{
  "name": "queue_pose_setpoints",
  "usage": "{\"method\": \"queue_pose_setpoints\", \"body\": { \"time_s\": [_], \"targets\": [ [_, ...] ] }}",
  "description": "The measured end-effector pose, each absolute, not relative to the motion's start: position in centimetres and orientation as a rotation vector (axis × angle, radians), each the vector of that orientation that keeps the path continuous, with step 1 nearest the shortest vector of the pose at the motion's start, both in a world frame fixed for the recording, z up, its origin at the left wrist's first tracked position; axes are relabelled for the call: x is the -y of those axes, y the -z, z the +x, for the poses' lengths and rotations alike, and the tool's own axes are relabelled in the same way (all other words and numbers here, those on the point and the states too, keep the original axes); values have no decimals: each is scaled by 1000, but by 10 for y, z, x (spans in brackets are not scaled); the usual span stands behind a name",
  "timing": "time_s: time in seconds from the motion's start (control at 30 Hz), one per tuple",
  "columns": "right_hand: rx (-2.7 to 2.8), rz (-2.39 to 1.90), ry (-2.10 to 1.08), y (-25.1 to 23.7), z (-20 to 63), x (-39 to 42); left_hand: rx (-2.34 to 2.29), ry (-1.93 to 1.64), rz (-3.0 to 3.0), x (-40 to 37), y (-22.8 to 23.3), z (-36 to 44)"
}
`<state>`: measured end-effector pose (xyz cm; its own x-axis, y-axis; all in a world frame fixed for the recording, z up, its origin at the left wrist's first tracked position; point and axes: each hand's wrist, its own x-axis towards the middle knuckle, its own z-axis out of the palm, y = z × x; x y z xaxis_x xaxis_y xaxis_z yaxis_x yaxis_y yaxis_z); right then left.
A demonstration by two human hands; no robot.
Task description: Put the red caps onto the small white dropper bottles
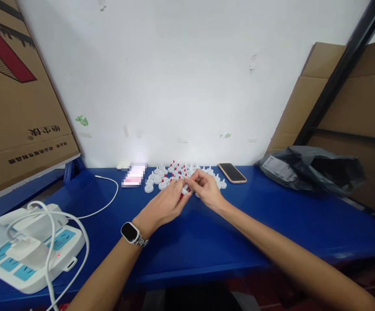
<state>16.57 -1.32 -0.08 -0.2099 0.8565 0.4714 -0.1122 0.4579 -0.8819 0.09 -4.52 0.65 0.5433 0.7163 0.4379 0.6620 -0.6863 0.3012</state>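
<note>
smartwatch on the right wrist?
No, the black-faced smartwatch with a metal band sits on the left wrist, behind the left hand; the right forearm is bare.

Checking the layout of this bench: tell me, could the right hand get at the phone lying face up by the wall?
Probably yes. The right hand is busy at the small white parts, and the phone lies just beyond it on bare blue table, nothing between them.

A blue table (271, 224) bears white caps (161, 177), a phone (232, 172), a power strip (28, 255), a grey bag (310, 170).
</note>
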Motion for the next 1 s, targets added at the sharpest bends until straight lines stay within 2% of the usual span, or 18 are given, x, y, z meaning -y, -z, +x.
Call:
{"method": "queue_pose_setpoints", "body": {
  "time_s": [0.1, 0.23, 0.4, 0.57, 1.0],
  "targets": [
    [1632, -725, -914, -9, 167, 3, -1271, -892, 2568, 38, -7, -7],
    [1802, -865, -614, -27, 160, -38, -1500, -930, 2445, 24, -9, -30],
    [2071, -1066, -341, -35, 134, -98, -1706, -709, 2358, 12, -5, -52],
    [2409, -1180, -109, -25, 117, -120, -1700, -625, 2331, 12, 1, -56],
    [2652, -1247, -76, -26, 112, -140, -1712, -608, 2327, 10, 8, -53]
  ]
}}
